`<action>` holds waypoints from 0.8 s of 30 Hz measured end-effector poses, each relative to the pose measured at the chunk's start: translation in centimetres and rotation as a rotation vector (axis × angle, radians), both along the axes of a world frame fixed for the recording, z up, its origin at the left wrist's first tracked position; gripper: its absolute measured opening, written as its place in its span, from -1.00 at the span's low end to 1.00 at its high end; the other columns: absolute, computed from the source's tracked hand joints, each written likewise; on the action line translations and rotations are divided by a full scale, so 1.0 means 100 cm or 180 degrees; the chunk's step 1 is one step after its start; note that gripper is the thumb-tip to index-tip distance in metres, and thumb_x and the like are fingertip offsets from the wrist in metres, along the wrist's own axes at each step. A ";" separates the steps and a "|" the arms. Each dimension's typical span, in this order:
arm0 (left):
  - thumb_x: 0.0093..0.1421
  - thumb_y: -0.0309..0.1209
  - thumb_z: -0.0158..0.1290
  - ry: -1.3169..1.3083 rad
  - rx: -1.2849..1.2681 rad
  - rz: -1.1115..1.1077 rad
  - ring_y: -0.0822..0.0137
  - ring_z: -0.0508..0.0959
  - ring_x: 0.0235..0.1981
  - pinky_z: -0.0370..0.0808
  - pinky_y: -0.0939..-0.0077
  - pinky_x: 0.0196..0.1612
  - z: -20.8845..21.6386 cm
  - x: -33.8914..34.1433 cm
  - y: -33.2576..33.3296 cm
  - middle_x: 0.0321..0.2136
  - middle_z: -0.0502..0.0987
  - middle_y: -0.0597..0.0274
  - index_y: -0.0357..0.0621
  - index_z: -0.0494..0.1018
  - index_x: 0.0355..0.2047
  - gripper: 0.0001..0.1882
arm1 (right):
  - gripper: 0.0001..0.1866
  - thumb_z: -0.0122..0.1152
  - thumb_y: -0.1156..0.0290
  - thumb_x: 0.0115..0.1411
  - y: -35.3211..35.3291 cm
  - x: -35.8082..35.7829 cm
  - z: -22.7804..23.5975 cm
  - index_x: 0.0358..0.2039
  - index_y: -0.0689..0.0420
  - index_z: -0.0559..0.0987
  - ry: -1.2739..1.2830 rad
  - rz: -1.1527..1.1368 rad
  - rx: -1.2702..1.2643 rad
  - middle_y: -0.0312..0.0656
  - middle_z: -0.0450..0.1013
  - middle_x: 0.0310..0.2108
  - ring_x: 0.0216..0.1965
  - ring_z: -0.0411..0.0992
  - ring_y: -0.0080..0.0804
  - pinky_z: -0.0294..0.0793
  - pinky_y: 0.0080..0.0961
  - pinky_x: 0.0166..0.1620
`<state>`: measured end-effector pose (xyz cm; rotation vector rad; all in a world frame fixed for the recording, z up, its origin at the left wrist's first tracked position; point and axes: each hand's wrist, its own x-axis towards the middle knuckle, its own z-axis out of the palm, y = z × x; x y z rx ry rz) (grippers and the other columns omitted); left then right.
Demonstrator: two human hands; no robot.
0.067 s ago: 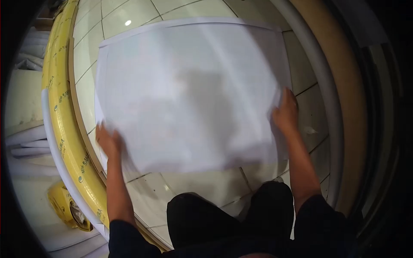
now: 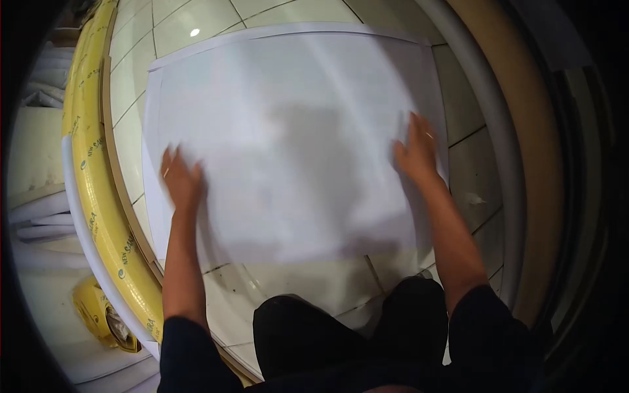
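Observation:
A large white sheet (image 2: 262,85) lies on the tiled floor in front of my knees, its near edge blurred. Along its far and left sides, narrow white margins show, as though another sheet lies underneath. My left hand (image 2: 183,182) is over the left part of the sheet, fingers spread. On the opposite side, my right hand (image 2: 419,150) is also open, just inside the right edge. Both palms face down; whether they press on the sheet or hover just above it, I cannot tell. My shadow falls across its middle.
Long yellow-wrapped rolls (image 2: 92,164) run along the left side, with a white tube (image 2: 78,216) beside them. Grey and brown long rolls (image 2: 504,85) curve along the right. Pale tiles (image 2: 190,19) surround the sheet. A yellow torn-open wrapper (image 2: 98,314) lies at lower left.
Both hands have come off the sheet's side edges and moved inward and farther from me. Their fingers have opened out. The sheet stays nearly in place.

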<state>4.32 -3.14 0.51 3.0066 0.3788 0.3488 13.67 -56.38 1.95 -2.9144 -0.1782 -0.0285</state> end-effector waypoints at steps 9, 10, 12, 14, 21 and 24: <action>0.20 0.02 0.14 -0.0050 -0.0160 -0.1140 -0.06 0.01 0.46 -0.02 -0.10 0.42 -0.022 0.287 -0.186 0.45 0.01 -0.04 -0.01 0.14 0.40 -0.16 | -0.26 0.09 0.12 0.32 0.154 0.095 -0.023 0.41 0.11 0.13 0.0292 0.0568 0.0114 0.01 -0.04 0.45 0.47 -0.16 0.11 -0.21 0.25 0.42; 0.20 0.02 0.14 -0.0037 -0.0186 -0.1121 -0.06 0.01 0.46 -0.02 -0.10 0.42 -0.029 0.300 -0.181 0.45 0.01 -0.04 -0.01 0.14 0.40 -0.16 | -0.26 0.09 0.12 0.32 0.159 0.108 -0.023 0.41 0.11 0.13 0.0312 0.0584 0.0091 0.01 -0.04 0.45 0.47 -0.16 0.11 -0.21 0.25 0.42; 0.25 0.12 -0.01 -0.0143 0.0153 -0.1347 -0.01 -0.04 0.48 -0.13 -0.09 0.45 -0.043 0.320 -0.164 0.46 -0.01 0.04 0.08 0.11 0.42 -0.19 | -0.27 0.13 0.16 0.29 0.169 0.142 -0.024 0.38 0.17 0.17 -0.0074 0.0722 0.0309 0.03 0.03 0.42 0.46 -0.10 0.12 -0.19 0.23 0.42; 0.27 0.15 -0.08 -0.0025 0.0097 -0.1361 0.01 -0.04 0.48 -0.16 -0.09 0.46 -0.041 0.327 -0.180 0.46 0.00 0.06 0.10 0.11 0.43 -0.20 | -0.28 0.11 0.13 0.30 0.165 0.198 -0.025 0.37 0.19 0.19 -0.0366 0.0811 0.0212 0.03 0.05 0.42 0.45 -0.08 0.12 -0.18 0.20 0.42; 0.29 0.15 -0.15 0.0310 0.0024 -0.1301 0.05 -0.03 0.48 -0.20 -0.09 0.47 -0.040 0.323 -0.183 0.46 0.03 0.09 0.17 0.10 0.44 -0.23 | -0.22 -0.12 -0.09 0.37 0.159 0.257 -0.060 0.41 0.20 0.14 -0.0270 0.1378 0.0078 -0.08 -0.01 0.47 0.50 -0.13 -0.09 -0.22 -0.03 0.48; 0.28 0.14 -0.14 0.0366 -0.0007 -0.1254 0.06 -0.04 0.49 -0.21 -0.08 0.47 -0.036 0.322 -0.172 0.46 0.03 0.09 0.17 0.10 0.44 -0.23 | -0.18 -0.07 -0.08 0.36 0.102 0.264 -0.052 0.42 0.24 0.09 -0.0099 0.1569 -0.0196 -0.02 -0.01 0.47 0.49 -0.10 -0.05 -0.17 -0.04 0.47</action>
